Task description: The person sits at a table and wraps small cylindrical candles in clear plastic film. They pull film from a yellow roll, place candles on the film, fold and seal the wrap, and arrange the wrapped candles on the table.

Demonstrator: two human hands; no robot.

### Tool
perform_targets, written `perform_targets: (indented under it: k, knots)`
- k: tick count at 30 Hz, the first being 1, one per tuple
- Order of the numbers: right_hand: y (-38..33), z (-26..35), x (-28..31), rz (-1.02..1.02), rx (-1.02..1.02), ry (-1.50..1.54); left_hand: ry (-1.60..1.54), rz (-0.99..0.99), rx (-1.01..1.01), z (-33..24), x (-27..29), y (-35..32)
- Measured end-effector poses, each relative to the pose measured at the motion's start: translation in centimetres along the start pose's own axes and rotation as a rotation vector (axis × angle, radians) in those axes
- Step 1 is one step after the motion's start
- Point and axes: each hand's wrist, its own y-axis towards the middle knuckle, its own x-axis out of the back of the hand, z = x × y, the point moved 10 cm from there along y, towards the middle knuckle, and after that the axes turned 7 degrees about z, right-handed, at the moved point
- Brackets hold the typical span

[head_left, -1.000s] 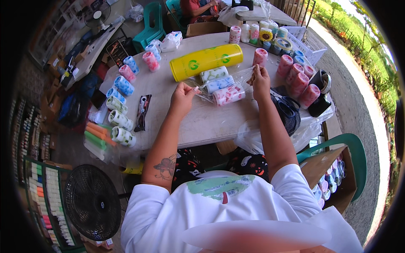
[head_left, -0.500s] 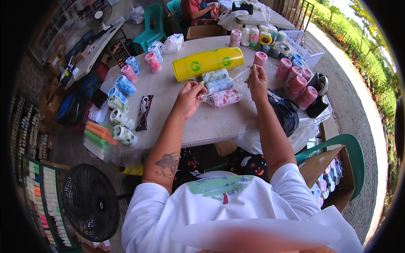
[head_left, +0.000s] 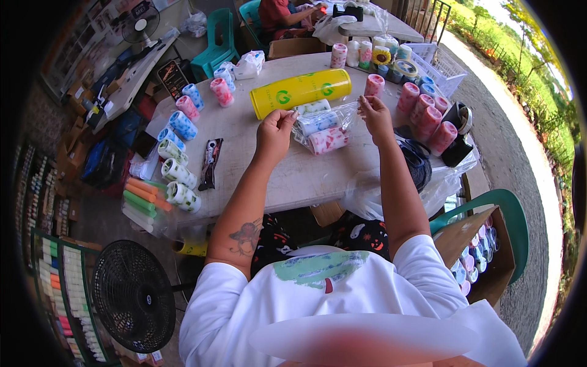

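Note:
Between my two hands a sheet of transparent plastic film (head_left: 346, 116) is stretched over three short patterned pillar candles lying side by side on the table. The nearest is a pink-and-white candle (head_left: 330, 140), behind it a blue-and-white candle (head_left: 320, 123), and farthest a green-and-white candle (head_left: 313, 107). My left hand (head_left: 275, 133) pinches the film at its left edge. Fingers of my right hand (head_left: 376, 116) close on the film's right edge, just in front of a standing pink candle (head_left: 374, 85). Right behind the three lies a thick yellow roll of wrap (head_left: 299, 93).
Patterned candles (head_left: 182, 125) line the left side, above orange and green tapers (head_left: 140, 194). More pink candles (head_left: 422, 109) stand at the right, beside a dark cloth (head_left: 416, 162). A black-wrapped packet (head_left: 211, 164) lies left. A black fan (head_left: 133, 296) stands lower left. Another person (head_left: 284, 18) sits beyond.
My left hand has turned and shifted slightly up, and the film now spreads wider and flatter over the three candles. My right hand keeps nearly the same place.

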Motion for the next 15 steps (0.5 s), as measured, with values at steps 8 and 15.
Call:
perform_targets:
  k: [8,15]
  knots:
    - [-5.2,13.6,-0.1,-0.302,0.497,-0.532,-0.272,-0.07,-0.185,-2.1,-1.0,0.2]
    - [-6.2,16.0,-8.9,0.125,0.598,-0.599,-0.232,-0.104,-0.18,-3.7,-1.0,0.6]
